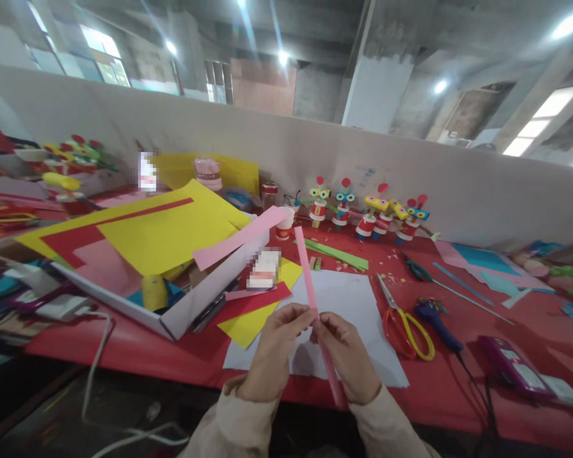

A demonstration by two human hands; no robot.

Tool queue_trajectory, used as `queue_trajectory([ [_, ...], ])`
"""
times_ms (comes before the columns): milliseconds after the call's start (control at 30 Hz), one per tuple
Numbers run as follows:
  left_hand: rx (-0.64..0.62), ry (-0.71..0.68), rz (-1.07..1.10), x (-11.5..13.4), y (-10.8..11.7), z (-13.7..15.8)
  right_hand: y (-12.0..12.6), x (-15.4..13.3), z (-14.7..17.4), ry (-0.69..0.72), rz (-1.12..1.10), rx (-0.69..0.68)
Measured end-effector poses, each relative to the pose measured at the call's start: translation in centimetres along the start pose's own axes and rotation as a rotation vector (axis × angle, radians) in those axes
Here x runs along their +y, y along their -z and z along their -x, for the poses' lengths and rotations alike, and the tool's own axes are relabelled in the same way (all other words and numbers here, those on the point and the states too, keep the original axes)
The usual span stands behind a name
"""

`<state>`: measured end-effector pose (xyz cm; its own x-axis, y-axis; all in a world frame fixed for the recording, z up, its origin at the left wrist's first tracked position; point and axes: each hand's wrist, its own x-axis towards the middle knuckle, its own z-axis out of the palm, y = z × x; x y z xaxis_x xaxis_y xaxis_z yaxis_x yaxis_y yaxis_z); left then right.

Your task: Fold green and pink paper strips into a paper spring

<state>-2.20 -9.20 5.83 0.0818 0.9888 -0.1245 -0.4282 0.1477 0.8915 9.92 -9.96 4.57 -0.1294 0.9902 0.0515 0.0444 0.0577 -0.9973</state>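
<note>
A long pink paper strip [305, 267] runs between my two hands, its far end pointing up toward the back of the table. My left hand [282, 337] pinches it near its middle from the left. Just below that spot, my right hand [342, 346] also has its fingers closed on the strip, and the lower end hangs down toward me. Under both hands lies a white sheet of paper [348, 296] on the red table. Scissors with red and yellow handles [403, 321] rest at the sheet's right edge.
A white box [181, 318] heaped with coloured paper stands on the left. Several paper-cup figures [344, 203] line the back wall. Right of the scissors are a blue glue gun [437, 323], pliers [417, 267] and a purple device [510, 366]. Green strips [339, 253] lie behind the sheet.
</note>
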Motion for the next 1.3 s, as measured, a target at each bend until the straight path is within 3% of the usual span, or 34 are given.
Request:
queue_trajectory([
  [200,0.060,-0.031,-0.186,1.3,1.1,-0.9,0.9,-0.9,-0.1,-0.074,0.074,-0.134],
  [433,0.080,-0.056,-0.222,0.1,0.6,-1.1,0.9,-0.5,-0.3,-0.083,0.118,-0.117],
  [567,0.215,-0.090,-0.188,2.2,3.0,-2.8,2.3,-0.5,-0.4,-0.079,0.222,-0.197],
  [667,0.472,-0.311,-0.256,4.8,5.4,-3.3,3.7,-0.8,-0.6,-0.067,0.361,-0.232],
  [700,0.583,-0.462,-0.386,5.3,5.7,-3.0,4.1,-0.9,-0.7,-0.069,0.411,-0.234],
  [733,0.604,-0.627,-0.589,5.5,5.6,-2.6,4.3,-1.0,-0.8,-0.069,0.462,-0.233],
  [767,0.527,-0.763,-0.828,5.4,5.2,-2.0,4.4,-1.0,-0.9,-0.063,0.513,-0.236],
  [833,0.303,-0.809,-0.990,4.1,3.6,-0.6,4.3,-1.1,-1.1,-0.025,0.616,-0.251],
  [867,0.111,-0.837,-1.171,3.1,2.7,-0.1,4.1,-1.1,-1.1,0.003,0.668,-0.261],
  [900,-0.071,-0.813,-1.335,2.1,1.8,0.3,3.8,-1.2,-1.1,0.029,0.718,-0.268],
  [933,-0.155,-0.760,-1.441,1.3,1.1,0.4,3.6,-1.3,-1.1,0.047,0.765,-0.277],
  [1067,-0.301,-0.566,-1.490,0.1,0.8,-0.6,4.3,-1.8,-1.3,0.026,0.857,-0.329],
  [1200,-0.145,-0.397,-1.506,1.8,2.5,-2.0,8.7,-1.8,-2.2,0.006,0.826,-0.283],
  [1300,0.010,-0.236,-1.531,2.4,3.2,-2.7,13.9,-0.9,-2.7,-0.006,0.896,-0.108],
])
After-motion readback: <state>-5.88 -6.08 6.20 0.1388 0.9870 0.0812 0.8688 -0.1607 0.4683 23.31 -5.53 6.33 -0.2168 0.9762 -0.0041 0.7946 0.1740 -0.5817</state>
